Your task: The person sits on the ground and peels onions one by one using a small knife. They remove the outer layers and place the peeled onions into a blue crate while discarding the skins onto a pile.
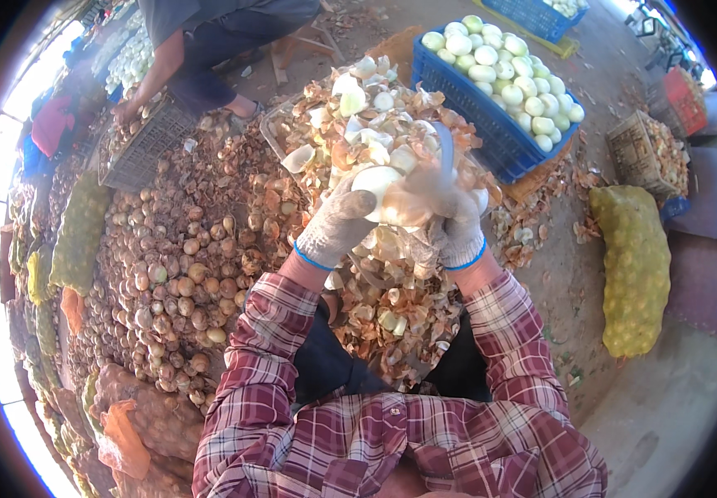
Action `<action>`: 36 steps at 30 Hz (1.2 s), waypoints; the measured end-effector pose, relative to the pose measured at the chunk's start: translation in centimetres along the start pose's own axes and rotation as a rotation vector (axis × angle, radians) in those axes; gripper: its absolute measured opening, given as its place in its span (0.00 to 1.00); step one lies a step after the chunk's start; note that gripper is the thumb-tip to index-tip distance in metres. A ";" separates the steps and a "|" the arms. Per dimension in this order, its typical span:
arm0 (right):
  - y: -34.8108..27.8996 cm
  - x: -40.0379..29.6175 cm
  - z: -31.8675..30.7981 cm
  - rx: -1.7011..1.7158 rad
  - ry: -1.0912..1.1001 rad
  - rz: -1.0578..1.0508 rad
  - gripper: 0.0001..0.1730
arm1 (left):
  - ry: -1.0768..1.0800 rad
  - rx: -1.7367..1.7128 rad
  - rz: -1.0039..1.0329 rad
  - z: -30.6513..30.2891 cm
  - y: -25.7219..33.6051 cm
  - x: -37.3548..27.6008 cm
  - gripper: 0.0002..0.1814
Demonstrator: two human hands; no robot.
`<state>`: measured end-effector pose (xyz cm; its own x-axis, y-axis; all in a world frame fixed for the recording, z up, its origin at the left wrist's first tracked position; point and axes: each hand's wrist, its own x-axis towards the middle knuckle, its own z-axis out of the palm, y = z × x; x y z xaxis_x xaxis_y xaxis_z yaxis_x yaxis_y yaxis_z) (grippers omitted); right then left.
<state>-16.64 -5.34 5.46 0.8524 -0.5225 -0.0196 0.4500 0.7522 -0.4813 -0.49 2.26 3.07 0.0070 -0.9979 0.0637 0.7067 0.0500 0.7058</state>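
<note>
My left hand (345, 219), in a knitted work glove with a blue cuff edge, grips a mostly peeled white onion (376, 187). Close on its right, my right hand (458, 225), gloved alike, is partly blurred; a grey curved blade or strip (445, 149) rises from it, its exact kind unclear. Papery tan onion skin (409, 202) lies between both hands. Beneath and beyond them is a heap of onion skins (421, 109) with some white onion pieces, piled over a crate whose rim shows at the left.
A blue plastic crate (477, 118) of peeled onions stands at the upper right. Unpeeled onions (190, 286) cover the floor at left. A co-worker's arm (159, 71) reaches into a grey crate (147, 143). A full yellow mesh sack (632, 271) lies at right.
</note>
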 end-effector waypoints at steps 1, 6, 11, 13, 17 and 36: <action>0.1 -0.1 -0.2 -0.031 0.057 -0.008 0.14 | -0.047 -0.051 0.003 0.4 0.3 -0.1 0.35; -0.1 -0.4 -0.8 0.017 -0.082 -0.001 0.15 | -0.142 -0.180 -0.030 -0.5 0.6 -0.6 0.42; -0.1 -0.7 -0.9 -0.040 0.034 -0.050 0.15 | -0.055 -0.319 -0.025 0.3 0.2 -1.1 0.50; 0.0 -0.7 -0.6 -0.039 0.018 -0.028 0.14 | -0.058 -0.445 0.004 0.0 0.5 -1.4 0.51; 0.5 -0.4 -1.3 -0.080 0.193 -0.076 0.12 | 0.116 -0.302 0.059 -0.7 0.5 -1.7 0.47; 1.4 2.1 1.4 -0.921 0.215 -0.276 0.12 | 0.222 0.568 0.035 0.9 5.2 -2.3 0.34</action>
<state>-13.82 -4.84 6.00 0.6409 -0.7634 0.0809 0.1646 0.0336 -0.9858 2.53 4.84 7.26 0.2137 -0.9768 -0.0121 0.2163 0.0352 0.9757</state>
